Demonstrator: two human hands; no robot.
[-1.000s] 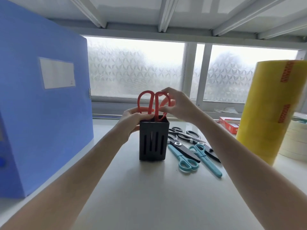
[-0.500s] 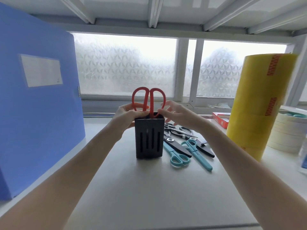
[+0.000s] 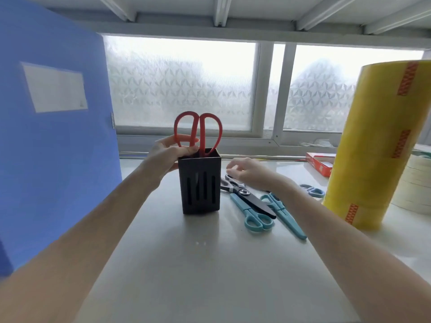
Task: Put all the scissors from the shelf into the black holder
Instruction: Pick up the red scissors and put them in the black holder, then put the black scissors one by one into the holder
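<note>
The black slotted holder [image 3: 200, 183] stands upright mid-shelf. Red-handled scissors [image 3: 211, 131] stand in it, handles up. My left hand [image 3: 166, 155] grips the holder's upper left rim, fingers touching the red handle's left loop. My right hand [image 3: 249, 172] hovers open just right of the holder, fingers spread above black-bladed scissors [image 3: 247, 197]. Two light-blue scissors [image 3: 253, 215] [image 3: 285, 215] lie beside them. Another blue handle [image 3: 313, 191] shows behind my right forearm.
A tall blue file box [image 3: 53, 141] stands at the left. A big yellow tape roll [image 3: 373, 145] and stacked white tape rolls [image 3: 417, 183] stand at the right. A red box [image 3: 320, 163] lies by the frosted window.
My right hand let go of the red scissors, which now stand in the holder, and dropped down to the right over the black scissors. My left hand stays on the holder.
</note>
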